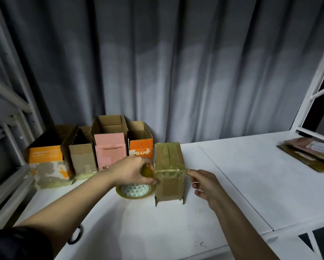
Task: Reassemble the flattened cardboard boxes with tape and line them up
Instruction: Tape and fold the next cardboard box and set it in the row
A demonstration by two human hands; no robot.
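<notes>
A brown cardboard box (169, 182) stands on the white table (242, 177), its top sealed with yellowish tape and its flaps pointing down. My left hand (131, 169) grips a yellowish tape roll (147, 172) against the box's left side. A strip of tape runs from it across the box's upper front edge. My right hand (204, 184) pinches the strip's end at the box's right corner. Several assembled open boxes (108, 151) stand in a row at the back left, touching the taped box.
A second tape roll (135, 191) with a triangle-patterned core lies on the table under my left hand. Flattened boxes (311, 152) are stacked at the far right. A grey curtain hangs behind. Metal racks flank both sides. A black loop (75, 235) lies by my left forearm.
</notes>
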